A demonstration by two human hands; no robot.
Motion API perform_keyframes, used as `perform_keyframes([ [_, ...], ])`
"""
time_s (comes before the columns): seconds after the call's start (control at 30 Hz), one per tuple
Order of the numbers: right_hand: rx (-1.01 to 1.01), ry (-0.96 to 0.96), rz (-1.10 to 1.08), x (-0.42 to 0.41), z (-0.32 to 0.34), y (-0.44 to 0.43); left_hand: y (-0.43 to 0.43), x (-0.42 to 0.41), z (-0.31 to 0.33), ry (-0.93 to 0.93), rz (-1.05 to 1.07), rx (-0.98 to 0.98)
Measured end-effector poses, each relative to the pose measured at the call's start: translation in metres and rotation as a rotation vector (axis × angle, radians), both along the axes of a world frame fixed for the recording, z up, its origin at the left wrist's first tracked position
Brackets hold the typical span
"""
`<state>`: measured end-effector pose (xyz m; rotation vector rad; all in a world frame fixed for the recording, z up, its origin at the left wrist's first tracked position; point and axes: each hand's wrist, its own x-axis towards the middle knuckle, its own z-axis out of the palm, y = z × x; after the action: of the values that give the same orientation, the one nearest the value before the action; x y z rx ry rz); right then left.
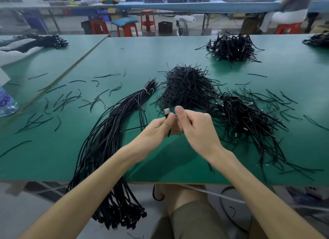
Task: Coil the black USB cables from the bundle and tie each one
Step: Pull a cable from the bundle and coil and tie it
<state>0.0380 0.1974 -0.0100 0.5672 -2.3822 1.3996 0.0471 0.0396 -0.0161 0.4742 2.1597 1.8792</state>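
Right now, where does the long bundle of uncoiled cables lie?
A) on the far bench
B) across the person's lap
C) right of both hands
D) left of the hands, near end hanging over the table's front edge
D: the bundle lies left of the left hand and right hand, which hold one cable between them, and its near end hangs over the edge of the table.
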Motion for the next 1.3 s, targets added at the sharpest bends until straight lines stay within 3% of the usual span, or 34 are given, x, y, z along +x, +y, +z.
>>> perform_keyframes([
  [0.1, 0.058, 0.027, 0.027, 0.011, -0.007, -0.010, 0.004, 0.000, -0.003, -0.205, -0.010, 0.358],
  [0.4, 0.173, -0.053, 0.146, 0.014, -0.032, -0.001, -0.016, 0.002, 0.014, -0.502, 0.110, 1.152],
  [0.43, 0.165, -0.060, 0.139, 0.013, -0.035, 0.002, -0.021, 0.004, 0.017, -0.495, 0.070, 1.109],
  [0.5, 0.182, -0.062, 0.130, 0.007, -0.038, 0.007, -0.027, 0.007, 0.019, -0.407, 0.001, 0.799],
  [0.67, 0.279, -0.124, 0.021, -0.014, -0.030, 0.008, -0.022, 0.017, 0.004, 0.261, -0.090, -0.519],
  [0.73, 0.206, -0.102, -0.027, -0.017, -0.025, 0.006, -0.022, 0.016, -0.001, 0.387, -0.068, -0.759],
  [0.8, 0.133, -0.072, -0.016, -0.014, -0.020, -0.001, -0.023, 0.012, -0.008, 0.472, -0.002, -0.810],
  [0.87, 0.052, -0.066, 0.005, -0.010, -0.017, -0.010, -0.019, 0.009, -0.014, 0.421, 0.033, -0.687],
  [0.93, -0.053, -0.096, 0.005, -0.007, -0.013, -0.015, -0.013, 0.012, -0.017, 0.270, 0.064, -0.400],
  [1.03, -0.189, -0.127, 0.035, -0.001, -0.009, -0.020, -0.008, 0.010, -0.017, 0.212, 0.230, -0.066],
  [1.1, -0.188, -0.106, 0.050, 0.006, -0.011, -0.026, -0.008, 0.001, -0.011, 0.012, 0.316, 0.243],
  [1.2, -0.145, -0.116, 0.080, 0.012, -0.023, -0.035, -0.014, -0.006, 0.003, -0.296, 0.274, 0.754],
  [1.3, -0.067, -0.150, 0.078, 0.006, -0.032, -0.031, -0.025, -0.004, 0.013, -0.439, 0.179, 1.019],
])
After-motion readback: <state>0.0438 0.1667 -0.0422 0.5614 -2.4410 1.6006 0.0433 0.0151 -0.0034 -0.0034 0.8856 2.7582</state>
